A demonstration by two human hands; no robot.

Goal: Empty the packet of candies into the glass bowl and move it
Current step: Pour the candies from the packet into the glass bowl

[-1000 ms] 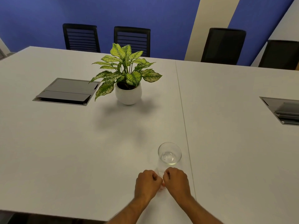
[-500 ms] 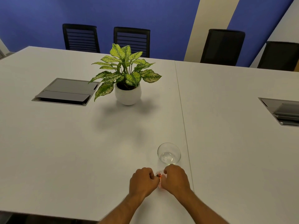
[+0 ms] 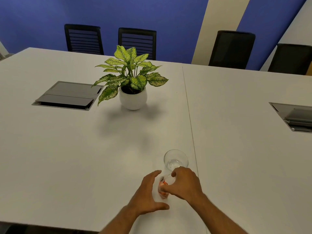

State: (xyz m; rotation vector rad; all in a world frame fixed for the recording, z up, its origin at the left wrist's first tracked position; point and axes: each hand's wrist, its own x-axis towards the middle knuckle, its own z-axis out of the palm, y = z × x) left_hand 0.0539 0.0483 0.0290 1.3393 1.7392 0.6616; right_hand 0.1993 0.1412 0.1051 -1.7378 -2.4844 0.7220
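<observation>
One glass bowl (image 3: 176, 159), one candy packet (image 3: 163, 187) on the table (image 3: 67, 157); right hand (image 3: 184, 184) pinches the packet, left hand (image 3: 146, 194) spread beside it.

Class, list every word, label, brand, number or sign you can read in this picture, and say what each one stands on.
No text can be read anywhere.
Candy packet: clear wrap with orange showing, held by the right hand; any print is too blurred to read.
Glass bowl: no marking.
Plant pot: plain white, no label.
Table hatches: no lettering visible.
</observation>
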